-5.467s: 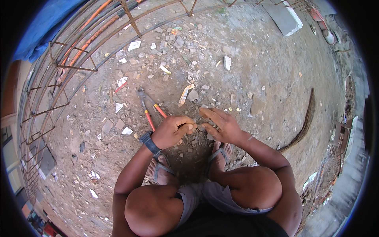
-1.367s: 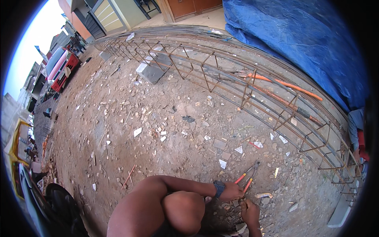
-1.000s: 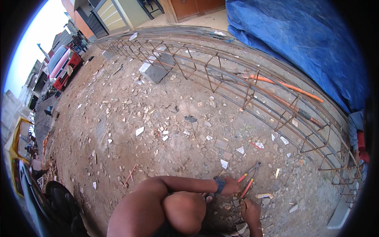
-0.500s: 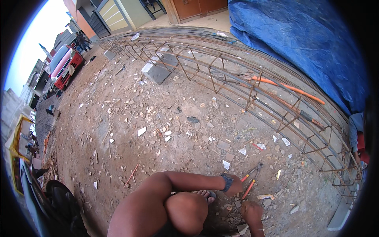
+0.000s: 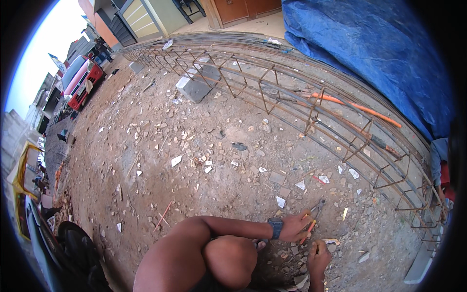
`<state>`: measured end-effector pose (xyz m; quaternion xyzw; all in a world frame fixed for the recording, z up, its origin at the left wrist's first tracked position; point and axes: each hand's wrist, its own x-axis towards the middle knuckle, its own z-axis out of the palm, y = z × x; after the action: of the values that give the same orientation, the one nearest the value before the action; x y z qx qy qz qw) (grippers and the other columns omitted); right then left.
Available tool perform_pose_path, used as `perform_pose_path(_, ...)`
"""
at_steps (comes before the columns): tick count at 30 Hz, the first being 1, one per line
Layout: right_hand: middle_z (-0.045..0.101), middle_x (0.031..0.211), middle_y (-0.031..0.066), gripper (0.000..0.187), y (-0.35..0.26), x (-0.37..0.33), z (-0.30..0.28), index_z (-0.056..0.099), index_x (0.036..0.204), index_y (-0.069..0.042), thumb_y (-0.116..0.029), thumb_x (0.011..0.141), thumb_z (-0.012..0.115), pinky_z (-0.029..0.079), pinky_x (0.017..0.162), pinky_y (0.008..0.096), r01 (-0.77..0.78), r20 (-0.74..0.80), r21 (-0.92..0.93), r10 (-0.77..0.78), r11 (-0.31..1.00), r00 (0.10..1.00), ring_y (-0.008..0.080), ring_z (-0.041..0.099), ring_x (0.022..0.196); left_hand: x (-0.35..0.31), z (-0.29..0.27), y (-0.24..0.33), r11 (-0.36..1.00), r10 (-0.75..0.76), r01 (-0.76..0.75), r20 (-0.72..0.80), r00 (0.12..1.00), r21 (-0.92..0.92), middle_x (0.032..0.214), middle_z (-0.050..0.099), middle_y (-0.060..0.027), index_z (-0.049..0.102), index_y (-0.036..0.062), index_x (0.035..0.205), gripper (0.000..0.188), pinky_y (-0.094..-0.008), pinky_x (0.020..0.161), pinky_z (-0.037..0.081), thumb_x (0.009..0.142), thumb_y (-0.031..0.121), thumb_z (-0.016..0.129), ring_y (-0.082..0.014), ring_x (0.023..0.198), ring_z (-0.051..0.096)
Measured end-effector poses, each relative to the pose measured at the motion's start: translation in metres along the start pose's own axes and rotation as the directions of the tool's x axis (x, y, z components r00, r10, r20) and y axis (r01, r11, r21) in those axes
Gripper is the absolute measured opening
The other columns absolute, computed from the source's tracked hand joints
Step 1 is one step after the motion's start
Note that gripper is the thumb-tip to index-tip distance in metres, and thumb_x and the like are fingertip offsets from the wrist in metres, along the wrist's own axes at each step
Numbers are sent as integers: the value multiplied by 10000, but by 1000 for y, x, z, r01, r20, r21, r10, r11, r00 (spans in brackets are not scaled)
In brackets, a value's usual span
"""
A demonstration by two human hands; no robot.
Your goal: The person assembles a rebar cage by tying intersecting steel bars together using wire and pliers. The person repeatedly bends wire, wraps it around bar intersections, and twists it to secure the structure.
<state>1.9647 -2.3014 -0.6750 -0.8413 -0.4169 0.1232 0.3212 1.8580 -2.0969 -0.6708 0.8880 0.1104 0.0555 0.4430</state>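
My left hand (image 5: 295, 227), with a dark watch (image 5: 275, 228) on its wrist, reaches over the orange handles of long-handled pliers (image 5: 318, 208) lying on the ground. Its fingers are bent round the handles, and the grey jaws point away from me. Close by on the right is my right hand (image 5: 319, 256), its fingers curled together. What they hold, if anything, is too small to make out. A small yellowish-white piece (image 5: 332, 241) lies just beyond my right fingers.
A long rebar cage (image 5: 262, 92) crosses from far left to near right, partly propped on a concrete block (image 5: 198, 83). An orange pipe (image 5: 362, 108) runs by it. Tile shards (image 5: 280, 201) litter the dirt. A blue tarp (image 5: 365, 53) and another person's sleeve (image 5: 439, 151) are at the right.
My left hand has moved right and forward onto the pliers' handles. My right hand has shifted slightly forward and right, its fingers now turned up and curled.
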Motion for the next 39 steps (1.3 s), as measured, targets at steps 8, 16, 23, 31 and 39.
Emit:
perform_pose_path(8, 647, 833, 206, 83, -9, 2, 8, 632, 963, -34, -98, 936, 586, 496, 678, 496, 96, -10, 5, -96, 995, 995, 416, 636, 765, 50, 43, -19, 874, -308, 362, 207, 929, -324, 749, 656, -170, 474, -3, 1116, 454, -492, 691, 544, 975, 420, 560, -414, 734, 671)
perform_pose_path(16, 670, 842, 199, 128, 12, -20, 44, 642, 969, -36, -155, 946, 601, 500, 691, 493, -71, 3, 6, 71, 997, 997, 411, 654, 778, 40, 73, -38, 952, -296, 289, 56, 954, 98, 825, 670, -278, 434, -39, 1143, 432, -550, 695, 533, 957, 338, 534, -465, 784, 665)
perform_pose_path(23, 668, 809, 199, 110, 7, -27, 57, 629, 921, -29, -137, 932, 615, 505, 683, 471, -138, 14, 157, 138, 978, 990, 419, 648, 740, 18, 93, -48, 944, -327, 325, 28, 945, 64, 802, 665, -268, 413, -15, 1175, 486, -567, 650, 534, 897, 339, 597, -472, 760, 666)
perform_pose_path(31, 612, 796, 94, 131, 27, -37, 61, 604, 881, -38, -147, 932, 656, 497, 679, 375, -266, 331, 224, 183, 938, 926, 261, 611, 750, 19, 105, -56, 969, -233, 231, 10, 972, 90, 779, 658, -242, 441, 11, 1121, 355, -562, 636, 523, 870, 220, 582, -471, 747, 660)
perform_pose_path(39, 572, 775, 22, 116, 55, -53, 57, 594, 928, -98, -194, 992, 587, 486, 633, 333, -510, 492, 858, 383, -61, 782, 162, 566, 708, 28, 114, -46, 901, -329, 284, -88, 940, -326, 750, 639, -221, 448, 23, 1057, 272, -541, 625, 495, 875, 188, 563, -442, 730, 652)
